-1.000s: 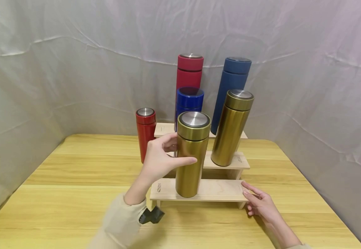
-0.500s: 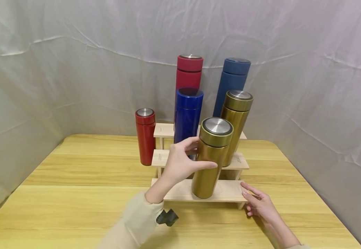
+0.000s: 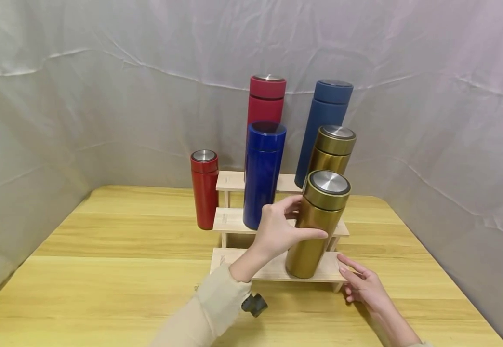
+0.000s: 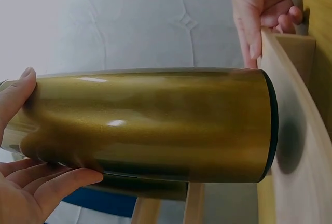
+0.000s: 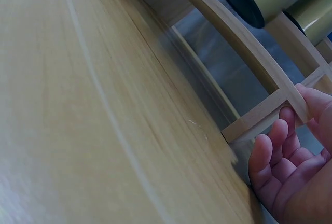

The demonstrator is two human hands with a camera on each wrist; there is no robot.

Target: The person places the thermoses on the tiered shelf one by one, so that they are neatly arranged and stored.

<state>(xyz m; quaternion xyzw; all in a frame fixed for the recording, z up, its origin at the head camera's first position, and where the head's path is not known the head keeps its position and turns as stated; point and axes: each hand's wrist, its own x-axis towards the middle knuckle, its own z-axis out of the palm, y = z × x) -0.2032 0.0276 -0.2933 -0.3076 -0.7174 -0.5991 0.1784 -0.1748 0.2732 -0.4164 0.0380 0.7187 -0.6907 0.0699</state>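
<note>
My left hand (image 3: pixel 279 229) grips a gold thermos bottle (image 3: pixel 316 236) round its upper half, thumb in front and fingers behind. The bottle leans slightly, top to the right. Its dark base shows from below in the right wrist view, close over the lowest step of a wooden tiered stand (image 3: pixel 269 274). A shadow falls on that step in the left wrist view. My right hand (image 3: pixel 366 286) pinches the right end of the step, some fingers curled under it (image 5: pixel 290 162). Behind the held bottle, a second gold thermos bottle (image 3: pixel 334 149) is partly hidden.
A shiny blue bottle (image 3: pixel 262 178) stands on the middle step. On the top step are a tall red bottle (image 3: pixel 265 111) and a matte blue one (image 3: pixel 325 115). A shorter red bottle (image 3: pixel 205 193) stands on the table (image 3: pixel 117 270) left of the stand. Grey cloth (image 3: pixel 147 106) hangs behind.
My left hand has carried the gold thermos bottle rightward along the lowest step, uncovering the shiny blue bottle and covering part of the other gold one. My right hand has stayed on the step's end.
</note>
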